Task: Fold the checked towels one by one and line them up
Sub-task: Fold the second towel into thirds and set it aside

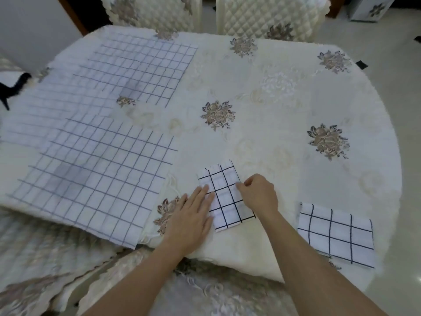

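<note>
The left hand lies flat with straight fingers, pinning the part-folded towel at the counter's near edge, while the right hand pinches its side, probably to square it beside the finished towel.

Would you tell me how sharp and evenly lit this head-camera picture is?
Head view: soft, even light, no glare; the folded black-checked white towel at centre is crisp; the large unfolded grey-checked towels at left look blurred; the wide lens bows the cream-clothed table's edge.

Matt cloth towel; embroidered tablecloth
</note>
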The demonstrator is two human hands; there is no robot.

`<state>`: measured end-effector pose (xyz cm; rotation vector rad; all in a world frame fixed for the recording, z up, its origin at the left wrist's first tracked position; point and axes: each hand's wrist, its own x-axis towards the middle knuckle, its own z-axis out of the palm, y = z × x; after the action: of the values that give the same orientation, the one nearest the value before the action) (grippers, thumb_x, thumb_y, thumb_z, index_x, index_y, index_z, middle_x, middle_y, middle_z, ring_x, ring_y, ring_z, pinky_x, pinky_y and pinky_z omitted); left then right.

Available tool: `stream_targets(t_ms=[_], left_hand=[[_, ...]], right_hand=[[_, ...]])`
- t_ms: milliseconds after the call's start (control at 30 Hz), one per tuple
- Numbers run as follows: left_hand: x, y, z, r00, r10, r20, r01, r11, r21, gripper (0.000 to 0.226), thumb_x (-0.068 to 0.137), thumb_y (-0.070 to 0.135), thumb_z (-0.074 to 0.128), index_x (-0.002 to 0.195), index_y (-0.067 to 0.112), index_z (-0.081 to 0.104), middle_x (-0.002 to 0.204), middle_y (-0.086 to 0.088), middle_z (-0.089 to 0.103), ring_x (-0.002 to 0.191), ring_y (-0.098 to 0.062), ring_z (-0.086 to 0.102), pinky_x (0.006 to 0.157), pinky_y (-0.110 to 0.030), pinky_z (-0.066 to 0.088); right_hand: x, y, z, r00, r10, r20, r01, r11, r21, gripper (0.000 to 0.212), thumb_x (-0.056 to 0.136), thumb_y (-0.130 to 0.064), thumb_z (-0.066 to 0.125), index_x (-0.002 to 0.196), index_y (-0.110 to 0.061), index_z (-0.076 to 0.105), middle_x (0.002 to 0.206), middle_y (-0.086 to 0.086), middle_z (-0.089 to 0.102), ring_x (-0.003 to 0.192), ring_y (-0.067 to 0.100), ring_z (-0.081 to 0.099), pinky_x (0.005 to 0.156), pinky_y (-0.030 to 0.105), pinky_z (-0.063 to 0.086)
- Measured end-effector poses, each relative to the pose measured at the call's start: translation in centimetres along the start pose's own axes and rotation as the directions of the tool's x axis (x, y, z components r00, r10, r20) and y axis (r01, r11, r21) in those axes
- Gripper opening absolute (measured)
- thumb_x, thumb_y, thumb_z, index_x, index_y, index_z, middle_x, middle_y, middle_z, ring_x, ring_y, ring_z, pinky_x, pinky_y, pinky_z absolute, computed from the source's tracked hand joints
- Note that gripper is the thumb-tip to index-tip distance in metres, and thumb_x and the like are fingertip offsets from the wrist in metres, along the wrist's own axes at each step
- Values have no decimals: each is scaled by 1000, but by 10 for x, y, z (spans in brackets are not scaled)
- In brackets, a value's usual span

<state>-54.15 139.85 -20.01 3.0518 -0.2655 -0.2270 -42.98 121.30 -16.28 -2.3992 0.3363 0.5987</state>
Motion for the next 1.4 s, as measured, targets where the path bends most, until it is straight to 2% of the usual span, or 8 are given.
stream_targets(t_ms=[300,400,567,700,867,1033,1267,1400], left_hand=[[-1,-5,2,1000,8,25,-6,997,-78,60,104,49,23,158,22,22,167,2,9,153,-15,11,121,-47,24],[-1,-4,-11,995,-104,-9,92,915,-392,59,104,45,30,158,22,20,166,5,10,151,-11,12,122,-36,18],[13,7,-50,844,-481,238,444,377,-813,41,105,38,39,142,21,46,145,2,45,128,-12,44,110,-34,36],[30,19,-90,720,-322,615,521,-334,-785,46,107,42,33,112,7,62,109,-11,69,94,-27,64,79,-38,55],[26,44,-128,798,-232,556,505,-246,-828,53,106,50,29,106,15,69,102,-4,76,103,-30,70,94,-49,55],[24,72,-142,911,-253,324,355,89,-930,44,106,45,34,102,19,69,97,5,72,88,-11,68,73,-31,56],[24,118,-132,978,-186,99,164,378,-911,45,106,36,39,83,-1,48,86,-25,58,71,-21,52,67,-38,41],[20,150,-127,994,-80,70,98,431,-897,41,107,34,36,78,7,46,78,-16,56,69,-18,49,66,-39,41]], right_hand=[[7,-9,-10,966,-112,234,71,982,175,31,84,-24,71,66,-17,46,59,-2,37,58,17,36,59,29,31],[-1,-8,-16,957,-141,253,50,942,333,33,91,-21,64,69,-18,39,62,-6,32,54,11,28,54,25,25],[-27,-9,-34,946,-152,287,-61,786,615,13,99,-21,57,91,-15,66,85,-6,72,72,5,68,67,28,54],[-53,-13,-54,966,-95,242,-133,618,775,20,99,-19,57,115,-14,67,109,2,75,100,22,72,88,44,59],[-88,-8,-77,981,-78,175,-105,544,833,21,100,-18,56,117,-13,66,111,3,75,101,22,72,89,46,58],[-118,11,-91,995,-17,96,-71,550,832,16,100,-20,56,110,-14,67,102,-1,76,90,16,74,70,33,60],[-147,46,-102,994,98,-47,-7,490,872,31,101,-34,56,105,-7,70,102,6,76,97,23,73,86,44,59],[-165,69,-106,935,211,-286,96,625,775,43,100,-39,53,74,-6,51,69,14,55,63,24,55,63,40,48]])
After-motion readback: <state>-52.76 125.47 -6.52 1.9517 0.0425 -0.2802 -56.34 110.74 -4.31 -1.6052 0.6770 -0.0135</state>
